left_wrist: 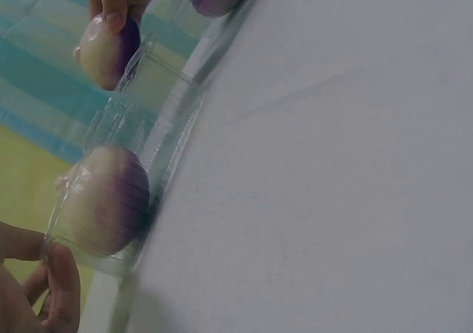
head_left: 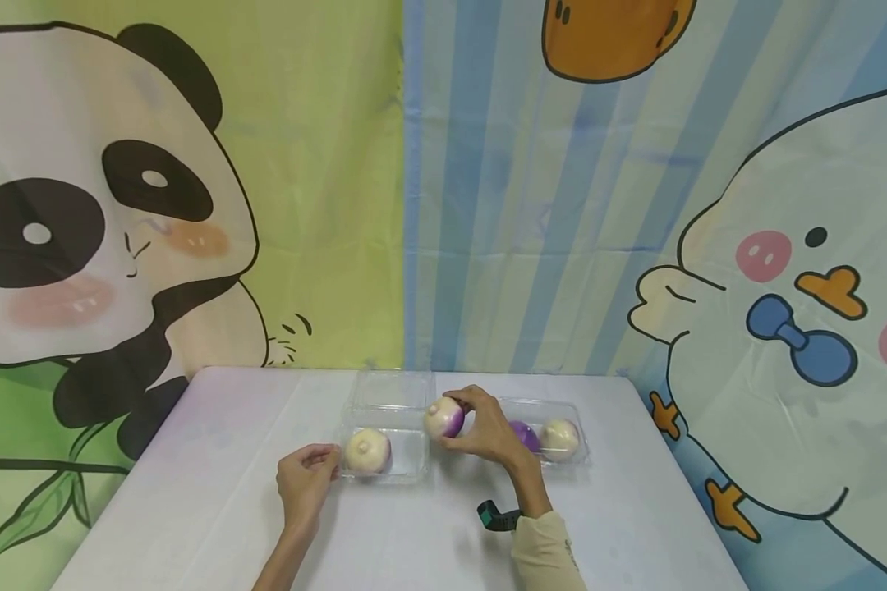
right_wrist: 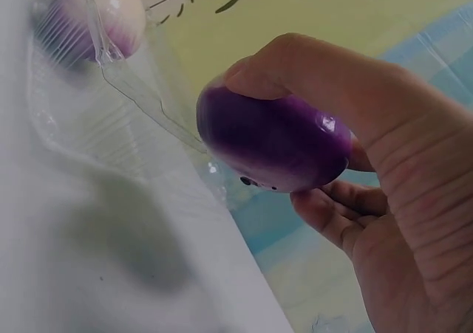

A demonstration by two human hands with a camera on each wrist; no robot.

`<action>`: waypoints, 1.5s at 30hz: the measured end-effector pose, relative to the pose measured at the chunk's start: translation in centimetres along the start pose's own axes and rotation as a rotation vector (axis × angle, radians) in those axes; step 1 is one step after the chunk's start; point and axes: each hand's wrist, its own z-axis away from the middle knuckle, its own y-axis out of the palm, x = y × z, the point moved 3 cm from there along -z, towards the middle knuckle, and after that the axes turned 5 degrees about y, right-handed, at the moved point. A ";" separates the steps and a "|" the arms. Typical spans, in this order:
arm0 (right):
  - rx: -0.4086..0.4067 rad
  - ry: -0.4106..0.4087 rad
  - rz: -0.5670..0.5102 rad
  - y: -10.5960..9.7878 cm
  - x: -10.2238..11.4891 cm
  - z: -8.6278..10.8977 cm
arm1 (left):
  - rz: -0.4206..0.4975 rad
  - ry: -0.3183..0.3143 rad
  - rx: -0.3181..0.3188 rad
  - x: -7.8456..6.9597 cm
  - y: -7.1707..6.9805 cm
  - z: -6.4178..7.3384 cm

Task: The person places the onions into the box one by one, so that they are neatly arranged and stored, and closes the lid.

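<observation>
My right hand (head_left: 488, 427) grips a round purple-and-white turnip (head_left: 443, 418) between thumb and fingers. It is held up in the air near the right side of an open clear plastic clamshell box (head_left: 411, 461). In the right wrist view the purple end of this turnip (right_wrist: 273, 137) faces the camera and carries small black marks. Another turnip (head_left: 367, 451) sits in the left part of the box. My left hand (head_left: 306, 480) pinches the box's left edge between thumb and finger, as the left wrist view also shows at the clear wall (left_wrist: 55, 233).
A second clear plastic box (head_left: 578, 410) lies to the right, partly behind my right hand, holding a purple turnip (head_left: 525, 436) and a whitish one (head_left: 559, 439). The first box's lid (head_left: 392, 389) is folded back towards the cartoon curtain (head_left: 340, 246). A white cloth covers the table (head_left: 399, 542).
</observation>
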 end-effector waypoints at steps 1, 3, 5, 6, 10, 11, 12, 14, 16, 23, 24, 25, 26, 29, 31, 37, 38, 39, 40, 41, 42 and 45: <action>0.002 -0.002 -0.003 0.0 0.1 0.0 | -0.001 0.000 0.000 0.0 0.0 0.0; 0.012 -0.004 -0.009 0.1 0.2 -0.1 | -0.005 -0.001 0.000 0.0 0.0 0.0; 0.020 -0.009 -0.009 0.3 0.2 -0.1 | -0.007 -0.005 0.000 0.0 0.0 0.0; 0.025 -0.008 -0.010 0.4 0.2 -0.1 | -0.007 -0.008 0.000 0.0 -0.1 0.0; 0.030 -0.022 -0.012 0.8 0.3 -0.1 | -0.006 -0.015 0.002 0.0 -0.1 0.1; 0.032 -0.024 -0.009 0.9 0.4 -0.1 | -0.007 -0.016 0.003 0.0 -0.1 0.1; 0.034 -0.029 -0.007 1.0 0.4 -0.1 | -0.008 -0.016 0.003 0.0 -0.1 0.1; 0.041 -0.038 0.001 1.2 0.5 -0.2 | -0.011 -0.016 0.001 0.0 -0.1 0.0; 0.050 -0.048 0.005 1.4 0.7 -0.3 | -0.012 -0.016 -0.001 0.0 -0.1 0.0; 0.071 -0.079 0.008 1.7 1.2 -0.8 | -0.016 -0.015 -0.006 0.0 0.0 0.0; 0.075 -0.079 0.007 1.7 1.2 -0.8 | -0.015 -0.017 -0.007 0.0 0.0 0.0; 0.080 -0.079 0.003 1.8 1.2 -0.9 | -0.015 -0.018 -0.008 0.0 0.0 0.0; 0.086 -0.074 -0.002 1.8 1.2 -0.9 | -0.015 -0.020 -0.009 0.0 0.0 0.0; 0.098 -0.062 -0.010 2.0 1.1 -0.9 | -0.012 -0.023 -0.011 0.1 0.0 0.0; 0.105 -0.056 -0.009 2.1 1.1 -0.8 | -0.012 -0.024 -0.011 0.1 0.0 0.0; 0.129 -0.055 -0.011 2.5 1.2 -0.9 | -0.004 -0.015 -0.008 0.0 0.0 0.0; 0.134 -0.054 -0.011 2.5 1.3 -0.9 | -0.001 -0.013 -0.007 0.0 0.0 0.0; 0.139 -0.052 -0.006 2.6 1.3 -0.9 | -0.001 -0.011 -0.007 0.0 0.0 0.0; 0.145 -0.048 -0.005 2.7 1.4 -1.0 | -0.002 -0.010 -0.007 0.0 0.0 0.0; 0.148 -0.049 0.001 2.7 1.4 -1.0 | -0.002 -0.010 -0.009 0.0 0.0 0.0; 0.151 -0.050 0.006 2.8 1.5 -1.0 | -0.001 -0.011 -0.011 0.0 0.0 0.0; 0.151 -0.067 0.015 2.9 1.6 -1.1 | 0.001 -0.014 -0.012 -0.1 0.1 0.0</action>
